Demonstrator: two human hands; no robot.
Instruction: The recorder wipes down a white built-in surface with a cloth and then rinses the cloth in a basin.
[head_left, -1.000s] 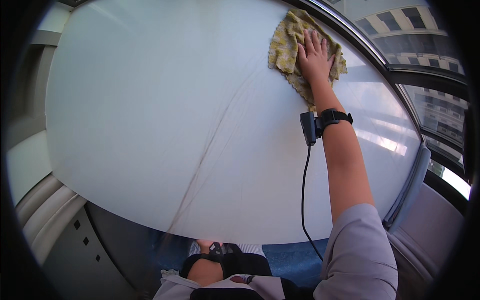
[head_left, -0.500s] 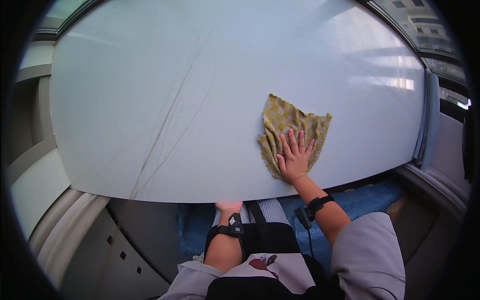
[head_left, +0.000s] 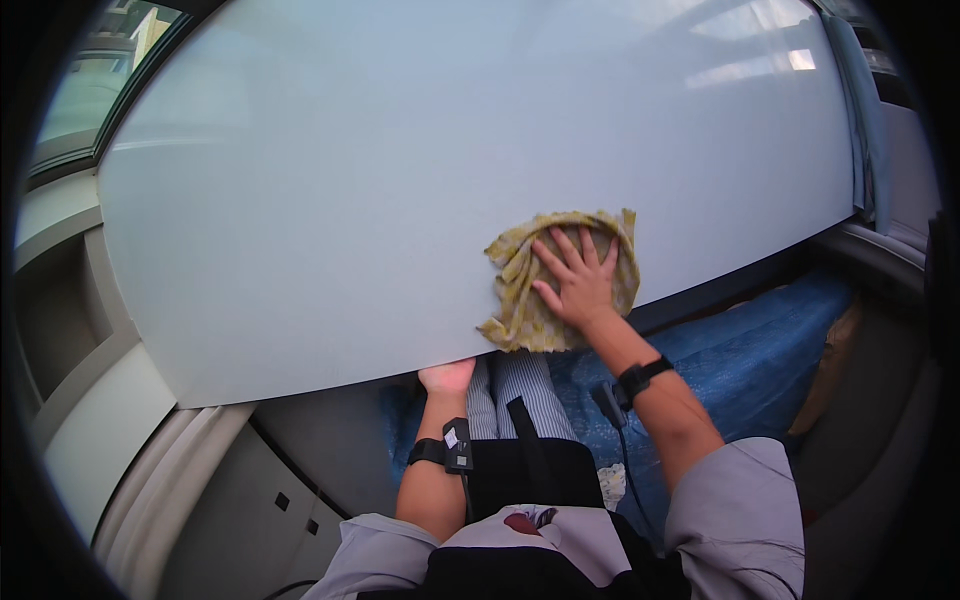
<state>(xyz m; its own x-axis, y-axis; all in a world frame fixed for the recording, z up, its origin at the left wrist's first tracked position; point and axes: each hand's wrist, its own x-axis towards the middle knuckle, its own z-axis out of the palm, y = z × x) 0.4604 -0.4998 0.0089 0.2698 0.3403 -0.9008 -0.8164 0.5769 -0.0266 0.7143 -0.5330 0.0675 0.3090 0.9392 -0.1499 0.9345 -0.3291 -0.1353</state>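
A yellow-and-grey checked cloth (head_left: 520, 305) with a scalloped edge lies rumpled on the glossy white tabletop (head_left: 330, 200), close to its near edge. Spread flat on the cloth is my right hand (head_left: 585, 285), fingers apart and pressing down. The cloth bunches in folds to the left of this hand, and its far edge curls up around the fingertips. At the near edge of the tabletop, left of the cloth, my left hand (head_left: 448, 375) reaches beneath the board. Only its heel and wrist show; the fingers are hidden under the edge.
A blue plastic sheet (head_left: 690, 350) lies below the near edge at the right. At the far right hangs a blue-grey curtain (head_left: 868, 130). Windows (head_left: 100, 90) border the far left, above a pale frame with a recess (head_left: 60, 310). Black bands with small devices (head_left: 457, 445) circle my forearms.
My right hand and the cloth have moved toward the near edge and slightly left; the cloth is more bunched. The view has turned a little. Thin dark streaks across the view at left no longer show.
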